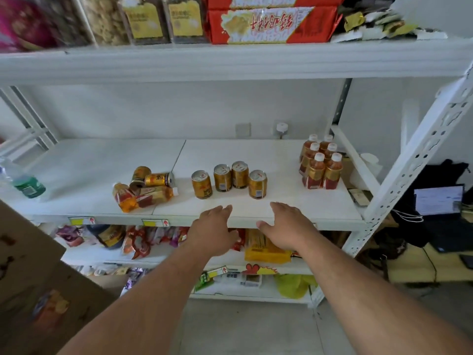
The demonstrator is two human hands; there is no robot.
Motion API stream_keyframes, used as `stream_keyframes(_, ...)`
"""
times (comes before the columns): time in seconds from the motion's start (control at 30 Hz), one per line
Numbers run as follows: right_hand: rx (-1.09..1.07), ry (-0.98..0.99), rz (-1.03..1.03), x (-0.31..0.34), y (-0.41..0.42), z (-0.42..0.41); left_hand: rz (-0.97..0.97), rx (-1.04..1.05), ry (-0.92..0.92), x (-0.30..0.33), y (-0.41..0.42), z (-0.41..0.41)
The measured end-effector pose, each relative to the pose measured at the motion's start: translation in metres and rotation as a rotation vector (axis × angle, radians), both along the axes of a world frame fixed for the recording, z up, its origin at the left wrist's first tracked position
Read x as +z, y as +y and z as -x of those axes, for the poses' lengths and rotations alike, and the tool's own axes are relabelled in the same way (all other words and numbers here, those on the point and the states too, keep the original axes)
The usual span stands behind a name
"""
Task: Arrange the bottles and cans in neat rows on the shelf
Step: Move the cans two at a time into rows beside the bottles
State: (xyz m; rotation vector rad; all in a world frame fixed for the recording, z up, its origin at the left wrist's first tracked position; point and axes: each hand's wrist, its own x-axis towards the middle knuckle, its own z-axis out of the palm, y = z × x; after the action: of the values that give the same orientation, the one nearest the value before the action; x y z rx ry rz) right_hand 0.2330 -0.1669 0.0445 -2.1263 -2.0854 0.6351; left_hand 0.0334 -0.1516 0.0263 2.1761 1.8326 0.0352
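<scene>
I am reaching both arms toward the white shelf point(294, 206), and neither hand is holding anything. My left hand point(213, 230) is hovering at the shelf's front edge with its fingers straight and together, pointing in over the board. My right hand point(286, 228) is hovering just beside it, fingers relaxed and loosely spread, thumb sticking out toward my left hand.

Just beyond my fingertips four gold cans point(229, 179) are standing upright in a loose, uneven line, the outer two nearer me than the middle pair. Beyond my right hand and farther to its right, six amber bottles point(320, 162) with white caps are standing in two tight rows near the shelf's right end. To the left of my left hand a jumble is lying on the board: two fallen cans point(151, 178) and two tipped bottles point(143, 196) touching one another. Far off to the left a clear bottle with a green label point(28, 185) is lying at the shelf's edge.

Below my wrists, snack packets point(138, 242) are crowding the lower shelf.
</scene>
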Motion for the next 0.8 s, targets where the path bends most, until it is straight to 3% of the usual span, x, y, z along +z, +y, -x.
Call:
stream_keyframes(0.3, -0.019, 0.020, -0.001, -0.007, -0.006, 0.047, -0.016, -0.024, -0.056, 0.001, -0.009, 0.045)
stream_keyframes(0.8, -0.131, 0.107, -0.004, -0.033, 0.079, 0.027, -0.076, -0.056, -0.036, 0.006, 0.080, 0.019)
